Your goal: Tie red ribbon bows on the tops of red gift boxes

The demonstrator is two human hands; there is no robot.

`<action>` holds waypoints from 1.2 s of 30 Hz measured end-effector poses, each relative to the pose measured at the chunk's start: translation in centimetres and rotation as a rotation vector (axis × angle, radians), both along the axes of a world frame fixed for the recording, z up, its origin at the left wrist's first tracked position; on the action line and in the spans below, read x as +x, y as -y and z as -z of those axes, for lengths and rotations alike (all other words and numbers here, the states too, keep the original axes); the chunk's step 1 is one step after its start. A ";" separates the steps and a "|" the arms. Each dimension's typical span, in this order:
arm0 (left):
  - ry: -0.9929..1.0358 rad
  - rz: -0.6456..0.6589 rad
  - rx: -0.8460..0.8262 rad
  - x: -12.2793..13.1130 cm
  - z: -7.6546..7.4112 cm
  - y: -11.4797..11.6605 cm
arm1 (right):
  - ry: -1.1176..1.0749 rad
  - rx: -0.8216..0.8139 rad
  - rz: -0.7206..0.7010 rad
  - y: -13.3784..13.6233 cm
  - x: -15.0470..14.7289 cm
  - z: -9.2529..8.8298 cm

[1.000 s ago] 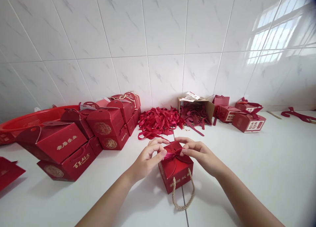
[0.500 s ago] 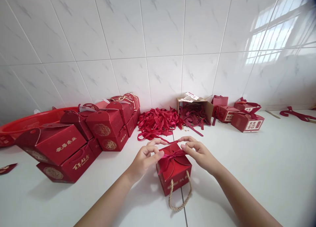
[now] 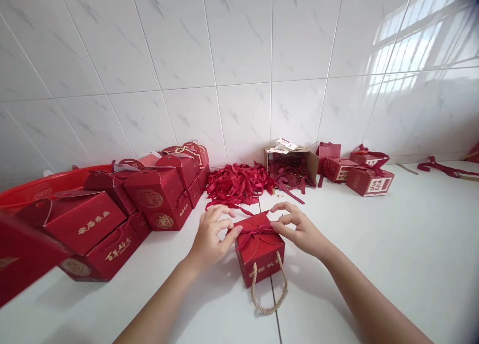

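A small red gift box (image 3: 266,276) stands upright in front of me, its curved top flaps folded together. A beige rope handle (image 3: 270,310) hangs from its near side. Dark red ribbon (image 3: 257,231) crosses the top with a bow or knot at its middle. My left hand (image 3: 211,237) is closed at the upper left of the box, thumb and finger pinching the ribbon. At the upper right, my right hand (image 3: 300,230) pinches the ribbon's other side. The fingertips partly hide the ribbon ends.
Red boxes (image 3: 98,219) are stacked at left before a red basin (image 3: 60,178). Loose ribbons (image 3: 239,182) lie by the wall beside an open carton (image 3: 311,165) of dark red strips. More boxes (image 3: 370,181) sit at right. Another red box (image 3: 26,257) enters at the left edge.
A red box has come into view at the left edge. My hands have drawn the ribbon straighter and flatter across the box top. The view has shifted slightly.
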State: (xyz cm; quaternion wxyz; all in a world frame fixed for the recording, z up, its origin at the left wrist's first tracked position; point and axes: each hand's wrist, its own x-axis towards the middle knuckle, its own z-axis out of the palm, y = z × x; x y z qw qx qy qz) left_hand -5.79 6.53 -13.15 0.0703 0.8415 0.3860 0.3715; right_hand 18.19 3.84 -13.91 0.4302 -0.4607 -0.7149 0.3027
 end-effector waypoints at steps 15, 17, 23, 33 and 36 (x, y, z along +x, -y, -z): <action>0.549 0.140 -0.427 0.6 2.5 -1.1 | -0.318 -0.126 -0.207 -0.1 -0.4 1.1; 0.468 0.022 -0.370 0.4 3.2 -1.6 | -0.424 -0.005 0.125 -0.8 1.2 0.7; 0.078 -0.216 -0.370 -0.4 5.4 -3.1 | -0.459 0.351 1.141 -2.4 6.0 1.0; -0.295 -0.249 -0.181 0.7 5.8 -4.3 | -0.062 -0.032 0.724 -3.7 -1.1 5.0; -0.312 -0.203 -0.168 1.7 5.6 -5.5 | 0.025 -0.053 0.569 -3.2 -2.8 6.1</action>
